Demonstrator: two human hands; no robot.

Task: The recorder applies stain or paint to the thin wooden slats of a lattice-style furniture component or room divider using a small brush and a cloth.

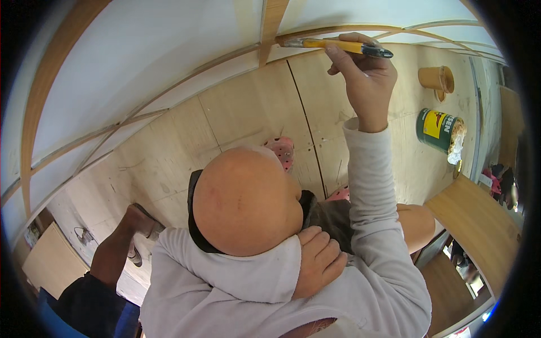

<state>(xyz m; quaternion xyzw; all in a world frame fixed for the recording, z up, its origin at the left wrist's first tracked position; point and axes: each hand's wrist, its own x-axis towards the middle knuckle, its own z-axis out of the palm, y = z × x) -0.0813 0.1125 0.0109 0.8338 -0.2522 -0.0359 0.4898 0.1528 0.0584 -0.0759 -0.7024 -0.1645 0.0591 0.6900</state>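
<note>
Right hand raised, grasping a yellow-handled paintbrush against the white wall trim. Left hand clenched on its own grey sleeve. Green tin with yellow label stands on plywood floor, beside a tan cup.

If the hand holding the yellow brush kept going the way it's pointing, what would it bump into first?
The right hand reaches up with the paintbrush, its bristle end at the wooden trim strip on the white wall. Going on, it would probably meet that strip first, though depth is hard to judge.
</note>
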